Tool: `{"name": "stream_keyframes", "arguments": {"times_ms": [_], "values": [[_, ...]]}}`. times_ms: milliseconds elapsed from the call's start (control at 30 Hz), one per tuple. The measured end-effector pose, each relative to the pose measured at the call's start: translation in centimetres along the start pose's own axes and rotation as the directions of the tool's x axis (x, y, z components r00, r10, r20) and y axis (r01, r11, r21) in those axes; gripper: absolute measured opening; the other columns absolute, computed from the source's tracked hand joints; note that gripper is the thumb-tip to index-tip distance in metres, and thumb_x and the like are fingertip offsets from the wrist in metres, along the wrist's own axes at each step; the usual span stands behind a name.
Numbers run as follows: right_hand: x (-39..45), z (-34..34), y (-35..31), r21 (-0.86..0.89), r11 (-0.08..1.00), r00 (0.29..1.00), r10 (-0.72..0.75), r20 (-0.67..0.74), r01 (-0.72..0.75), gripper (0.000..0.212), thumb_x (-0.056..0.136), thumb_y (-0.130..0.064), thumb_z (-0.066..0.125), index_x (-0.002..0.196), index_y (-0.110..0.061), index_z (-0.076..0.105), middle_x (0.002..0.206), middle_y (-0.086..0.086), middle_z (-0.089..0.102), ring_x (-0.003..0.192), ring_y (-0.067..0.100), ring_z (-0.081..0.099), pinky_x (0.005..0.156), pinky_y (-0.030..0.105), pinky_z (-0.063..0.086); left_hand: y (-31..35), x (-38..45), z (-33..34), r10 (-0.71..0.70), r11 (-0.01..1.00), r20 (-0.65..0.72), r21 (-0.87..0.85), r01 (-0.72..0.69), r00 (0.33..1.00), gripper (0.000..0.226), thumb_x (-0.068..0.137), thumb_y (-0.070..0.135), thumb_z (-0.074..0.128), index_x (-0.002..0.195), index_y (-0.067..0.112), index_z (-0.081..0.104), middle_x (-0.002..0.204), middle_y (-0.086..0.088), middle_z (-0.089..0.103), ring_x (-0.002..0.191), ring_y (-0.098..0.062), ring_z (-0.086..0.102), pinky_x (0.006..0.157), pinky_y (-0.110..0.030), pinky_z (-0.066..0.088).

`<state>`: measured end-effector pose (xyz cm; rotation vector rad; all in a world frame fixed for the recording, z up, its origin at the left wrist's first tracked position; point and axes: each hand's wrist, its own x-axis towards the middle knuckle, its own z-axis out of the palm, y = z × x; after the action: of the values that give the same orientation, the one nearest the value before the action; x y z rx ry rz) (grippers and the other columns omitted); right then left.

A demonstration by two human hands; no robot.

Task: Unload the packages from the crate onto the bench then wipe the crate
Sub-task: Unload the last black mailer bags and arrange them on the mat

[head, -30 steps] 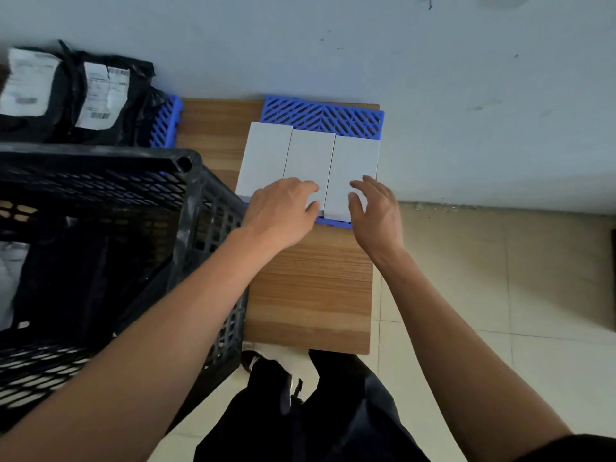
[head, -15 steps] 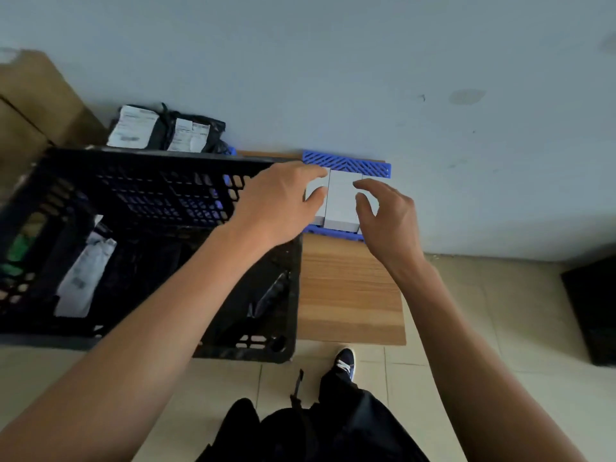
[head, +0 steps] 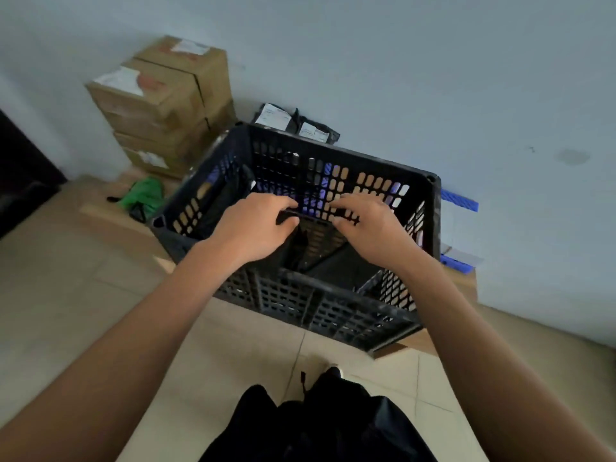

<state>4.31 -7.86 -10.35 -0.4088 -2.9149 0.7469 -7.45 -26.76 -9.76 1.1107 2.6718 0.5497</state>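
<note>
Both hands are inside the black plastic crate, which sits on the wooden bench. Left hand and right hand each pinch an end of a thin black package edge, fingers curled over it, thumbs underneath. Judging by the symmetric grip, it's a two-handed lift so the flat item comes up level and clears the crate wall. More dark packages sit lower in the crate, details too dark to tell, so unloading isn't finished and wiping is still to come. Already on the bench behind the crate: black mailer bags with white labels. To the right, blue slatted plastic with a white box barely showing. Stacked cardboard boxes at left, green bag below them. Beige tiled floor, plain pale wall.
</note>
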Motion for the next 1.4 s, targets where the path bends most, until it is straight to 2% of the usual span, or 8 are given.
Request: {"name": "stream_keyframes", "arguments": {"times_ms": [267, 467, 667, 800, 900, 1033, 1233, 1400], "values": [[6.6, 4.1, -4.6, -0.009, 1.000, 0.939, 0.029, 0.343, -0.027, 0.044, 0.104, -0.035, 0.056, 0.146, -0.026, 0.053, 0.151, -0.002, 0.053, 0.134, 0.019, 0.052, 0.105, 0.026, 0.038, -6.9, 0.0, -1.6, -0.116, 0.993, 0.078, -0.021, 0.118, 0.990, 0.048, 0.102, 0.048, 0.054, 0.147, 0.031, 0.053, 0.144, 0.003, 0.059, 0.112, -0.020, 0.065, 0.087, -0.037, 0.053], [13.2, 8.3, -4.3, 0.079, 0.990, 0.893, 0.066, 0.446, -0.113, 0.047, 0.103, -0.035, 0.058, 0.148, -0.022, 0.051, 0.151, -0.002, 0.052, 0.140, 0.017, 0.047, 0.117, 0.036, 0.037, -10.2, 3.3, -1.3, -0.151, 0.982, 0.102, -0.096, 0.161, 0.983, 0.055, 0.102, 0.043, 0.056, 0.151, 0.017, 0.050, 0.156, -0.003, 0.046, 0.142, -0.024, 0.044, 0.114, -0.043, 0.041], [18.8, 11.5, -3.3, 0.140, 0.956, 0.844, 0.154, 0.513, -0.259, 0.055, 0.103, -0.042, 0.057, 0.149, -0.013, 0.051, 0.150, 0.004, 0.054, 0.138, 0.022, 0.050, 0.113, 0.034, 0.039, -11.9, 7.1, -0.9, -0.214, 0.968, 0.172, -0.092, 0.232, 0.962, 0.058, 0.103, 0.042, 0.055, 0.150, 0.009, 0.049, 0.156, -0.009, 0.044, 0.145, -0.026, 0.040, 0.117, -0.042, 0.035], [20.8, 13.1, -3.3, 0.195, 0.932, 0.866, 0.186, 0.465, -0.305, 0.049, 0.100, -0.055, 0.055, 0.113, -0.012, 0.074, 0.106, 0.004, 0.073, 0.100, 0.020, 0.067, 0.086, 0.036, 0.051, -12.8, 8.4, -0.4, -0.270, 0.959, 0.263, -0.008, 0.282, 0.926, 0.052, 0.103, 0.042, 0.053, 0.139, 0.005, 0.057, 0.145, -0.012, 0.051, 0.132, -0.031, 0.050, 0.105, -0.043, 0.042], [21.3, 14.1, -3.7, 0.211, 0.896, 0.855, 0.267, 0.445, -0.390, 0.056, 0.096, -0.058, 0.059, 0.066, -0.011, 0.055, 0.059, 0.000, 0.050, 0.053, 0.013, 0.049, 0.053, 0.030, 0.036, -13.4, 8.9, 0.1, -0.297, 0.952, 0.309, 0.024, 0.305, 0.903, 0.052, 0.104, 0.043, 0.052, 0.139, 0.005, 0.057, 0.147, -0.013, 0.049, 0.133, -0.032, 0.049, 0.106, -0.044, 0.042], [21.5, 15.7, -4.2, 0.230, 0.882, 0.874, 0.309, 0.374, -0.411, 0.049, 0.093, -0.050, 0.068, 0.069, -0.008, 0.059, 0.055, 0.001, 0.051, 0.049, 0.014, 0.048, 0.045, 0.024, 0.033, -13.9, 9.2, 0.6, -0.290, 0.954, 0.367, 0.044, 0.295, 0.884, 0.053, 0.105, 0.039, 0.051, 0.146, 0.006, 0.052, 0.158, -0.013, 0.037, 0.143, -0.032, 0.040, 0.112, -0.040, 0.036], [22.0, 16.9, -4.5, 0.341, 0.789, 0.844, 0.387, 0.371, -0.512, 0.030, 0.094, -0.026, 0.071, 0.075, -0.003, 0.067, 0.071, 0.011, 0.074, 0.063, 0.020, 0.069, 0.069, 0.038, 0.059, -14.0, 9.2, 1.0, -0.253, 0.966, 0.415, 0.056, 0.253, 0.874, 0.054, 0.105, 0.038, 0.050, 0.148, 0.006, 0.048, 0.162, -0.014, 0.031, 0.145, -0.035, 0.036, 0.117, -0.045, 0.035], [20.9, 16.2, -5.1, 0.547, 0.530, 0.762, 0.433, 0.482, -0.648, 0.022, 0.098, -0.020, 0.064, 0.078, -0.012, 0.057, 0.086, 0.013, 0.068, 0.083, 0.027, 0.074, 0.081, 0.049, 0.063, -14.5, 9.0, 1.8, -0.210, 0.976, 0.439, 0.041, 0.214, 0.874, 0.067, 0.106, 0.036, 0.048, 0.162, 0.012, 0.018, 0.171, -0.015, 0.003, 0.157, -0.033, 0.008, 0.124, -0.052, 0.022]]}}
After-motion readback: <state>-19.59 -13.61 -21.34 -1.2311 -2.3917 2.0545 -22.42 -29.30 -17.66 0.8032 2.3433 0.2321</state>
